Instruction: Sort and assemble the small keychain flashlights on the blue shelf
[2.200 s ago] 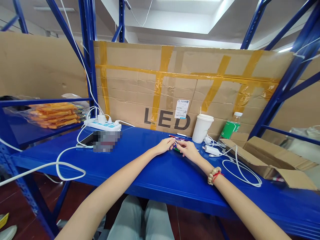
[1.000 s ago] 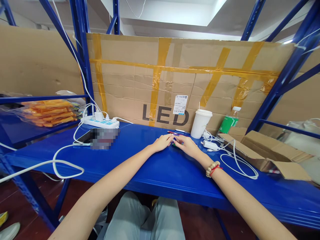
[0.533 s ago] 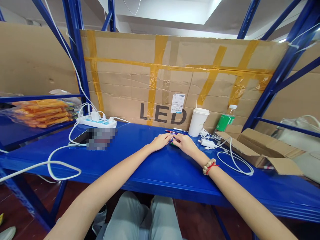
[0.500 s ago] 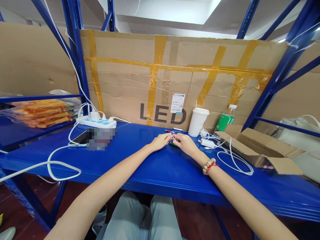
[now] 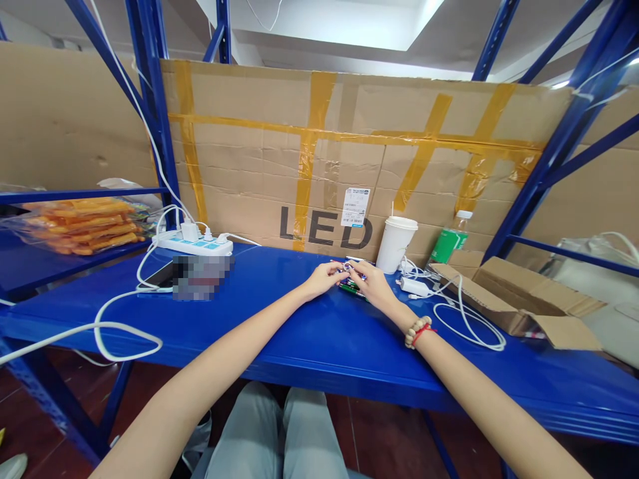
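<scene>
Over the blue tabletop (image 5: 279,332), my left hand (image 5: 322,280) and my right hand (image 5: 373,285) meet with fingertips pinched together. Between them is a small, shiny, silvery-white piece (image 5: 347,266), too small to name. Several slim pens lie under and around my fingers. A green pen (image 5: 352,289) shows just below my right fingers. Behind my hands lies a white pen (image 5: 355,259), partly covered. My fingers hide most of the other pens.
A white lidded cup (image 5: 397,246) with a straw stands right of my hands. Beyond it are a white charger (image 5: 415,287) with cable, a green-labelled bottle (image 5: 450,239) and an open cardboard box (image 5: 529,299). A power strip (image 5: 194,245) and phone (image 5: 162,274) lie left.
My fingertips have lifted slightly and drawn into a pinch around the small shiny piece. More of the green pen shows below my right hand. The view has shifted slightly since the earliest frame.
</scene>
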Demonstrator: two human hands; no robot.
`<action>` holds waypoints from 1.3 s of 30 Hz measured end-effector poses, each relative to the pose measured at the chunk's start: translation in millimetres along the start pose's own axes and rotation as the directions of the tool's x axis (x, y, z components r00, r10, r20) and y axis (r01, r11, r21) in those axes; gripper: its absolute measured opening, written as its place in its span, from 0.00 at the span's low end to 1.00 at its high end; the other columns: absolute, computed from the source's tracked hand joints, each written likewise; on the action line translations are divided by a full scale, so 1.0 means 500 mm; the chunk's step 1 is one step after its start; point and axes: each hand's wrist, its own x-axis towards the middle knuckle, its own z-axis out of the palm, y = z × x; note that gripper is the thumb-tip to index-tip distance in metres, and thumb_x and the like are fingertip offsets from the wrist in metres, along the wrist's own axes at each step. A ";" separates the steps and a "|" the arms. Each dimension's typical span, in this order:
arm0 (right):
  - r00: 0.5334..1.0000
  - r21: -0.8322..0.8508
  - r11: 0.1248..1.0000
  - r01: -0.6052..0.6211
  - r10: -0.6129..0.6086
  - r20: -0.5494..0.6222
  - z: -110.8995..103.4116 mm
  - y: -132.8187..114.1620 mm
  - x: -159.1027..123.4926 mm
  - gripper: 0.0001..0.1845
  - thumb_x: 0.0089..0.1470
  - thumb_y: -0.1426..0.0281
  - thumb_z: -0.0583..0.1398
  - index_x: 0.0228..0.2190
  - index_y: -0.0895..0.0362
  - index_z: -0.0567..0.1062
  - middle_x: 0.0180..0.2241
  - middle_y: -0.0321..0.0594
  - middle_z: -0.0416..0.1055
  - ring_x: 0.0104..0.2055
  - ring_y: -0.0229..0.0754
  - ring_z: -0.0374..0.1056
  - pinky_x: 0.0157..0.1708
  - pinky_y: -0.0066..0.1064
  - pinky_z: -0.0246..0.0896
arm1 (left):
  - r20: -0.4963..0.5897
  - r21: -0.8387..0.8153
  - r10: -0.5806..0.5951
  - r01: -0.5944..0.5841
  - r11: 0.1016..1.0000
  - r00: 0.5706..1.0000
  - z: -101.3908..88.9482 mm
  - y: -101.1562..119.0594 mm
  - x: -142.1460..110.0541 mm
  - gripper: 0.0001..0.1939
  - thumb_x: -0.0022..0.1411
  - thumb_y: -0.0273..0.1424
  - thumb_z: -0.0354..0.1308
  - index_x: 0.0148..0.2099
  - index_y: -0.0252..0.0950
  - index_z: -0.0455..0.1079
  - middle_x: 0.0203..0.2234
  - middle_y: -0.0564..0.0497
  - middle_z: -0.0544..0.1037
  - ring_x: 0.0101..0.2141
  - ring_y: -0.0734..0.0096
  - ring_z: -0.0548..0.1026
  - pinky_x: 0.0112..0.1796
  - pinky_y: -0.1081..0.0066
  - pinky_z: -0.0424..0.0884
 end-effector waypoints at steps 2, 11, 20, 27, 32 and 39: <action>1.000 0.039 0.999 0.018 -0.018 -0.010 0.004 0.004 0.000 0.18 0.60 0.64 0.48 0.40 0.57 0.73 0.31 0.43 0.69 0.33 0.42 0.65 0.33 0.30 0.58 | -0.006 -0.001 -0.007 0.007 1.000 1.000 0.000 0.002 -0.002 0.17 0.49 0.41 0.60 0.33 0.30 0.69 0.16 0.58 0.64 0.20 0.81 0.60 0.24 0.76 0.55; 0.997 0.093 0.994 0.063 -0.067 0.036 -0.001 0.006 0.000 0.19 0.61 0.62 0.47 0.44 0.55 0.72 0.34 0.43 0.70 0.36 0.43 0.66 0.36 0.32 0.61 | 0.072 0.130 -0.046 0.036 0.991 0.996 -0.014 -0.004 0.001 0.17 0.48 0.41 0.60 0.33 0.30 0.72 0.15 0.57 0.66 0.19 0.80 0.61 0.24 0.76 0.56; 0.997 0.072 0.997 0.024 -0.030 0.073 -0.010 0.021 0.003 0.20 0.60 0.60 0.48 0.45 0.56 0.72 0.37 0.44 0.71 0.38 0.44 0.67 0.39 0.34 0.61 | 0.042 0.191 0.022 -0.030 0.981 0.999 -0.018 -0.018 0.008 0.15 0.46 0.38 0.62 0.31 0.30 0.74 0.17 0.56 0.69 0.21 0.79 0.62 0.26 0.75 0.57; 0.974 0.015 1.000 -0.001 -0.002 0.226 -0.011 0.013 -0.006 0.18 0.59 0.60 0.50 0.43 0.53 0.74 0.35 0.40 0.74 0.34 0.41 0.68 0.35 0.31 0.60 | -0.417 0.021 0.054 -0.049 0.999 0.907 -0.062 0.002 0.012 0.14 0.47 0.36 0.62 0.34 0.32 0.73 0.24 0.53 0.72 0.25 0.78 0.64 0.29 0.75 0.60; 0.937 -0.018 0.998 0.055 -0.045 0.347 -0.005 -0.035 -0.008 0.16 0.58 0.61 0.52 0.37 0.53 0.77 0.29 0.38 0.73 0.29 0.39 0.66 0.29 0.27 0.57 | -0.487 0.054 0.098 -0.082 0.995 0.868 -0.056 -0.007 0.012 0.11 0.46 0.35 0.61 0.31 0.32 0.72 0.24 0.53 0.72 0.24 0.78 0.63 0.29 0.75 0.61; 0.956 -0.081 0.996 0.025 0.000 0.292 -0.002 -0.055 -0.005 0.12 0.57 0.65 0.54 0.36 0.54 0.77 0.32 0.39 0.73 0.32 0.39 0.67 0.30 0.27 0.58 | -0.447 0.196 0.167 -0.087 0.977 0.879 -0.048 -0.014 0.010 0.09 0.47 0.34 0.61 0.31 0.34 0.71 0.19 0.56 0.68 0.22 0.77 0.64 0.27 0.75 0.61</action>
